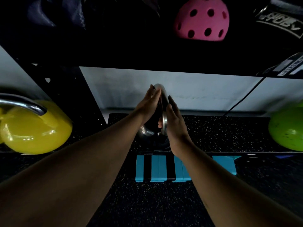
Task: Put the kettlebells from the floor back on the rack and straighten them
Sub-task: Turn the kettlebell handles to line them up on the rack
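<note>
A black kettlebell (146,131) with a steel handle (164,102) stands on the speckled rack shelf (221,133) in the middle. My left hand (148,105) lies flat against the handle's left side, fingers straight. My right hand (174,122) presses flat on the handle's right side. The handle is sandwiched edge-on between both palms. A yellow kettlebell (36,128) with a steel handle sits on the shelf at the left. At the right edge sits a green kettlebell (288,130), partly cut off.
A dark upper shelf (147,51) hangs low over the kettlebells, carrying a pink perforated ball (202,20) and dark bags. A black rack upright (68,89) slants at left. Blue-and-black blocks (155,167) lie on the speckled floor below the shelf edge. A black cable (242,99) runs down the wall.
</note>
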